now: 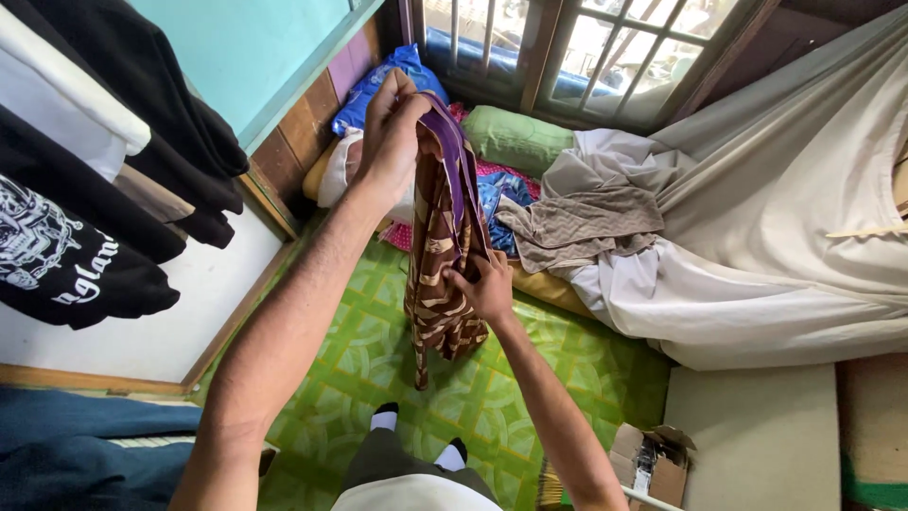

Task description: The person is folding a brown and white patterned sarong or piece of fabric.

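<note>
A brown and cream patterned cloth [438,255] with a purple band along its top hangs in front of me. My left hand [391,132] grips its upper end, raised toward the window. Lower down, my right hand [484,284] pinches the cloth's right edge near the middle. The cloth's bottom end dangles above the green patterned floor [378,369].
Dark garments [85,170] hang on the left wall. A heap of bedding lies ahead: a green pillow [515,137], blue cloths, a grey-brown towel [586,222] and a large cream sheet [776,246]. An open cardboard box [653,459] sits at lower right. My socked feet [416,440] stand below.
</note>
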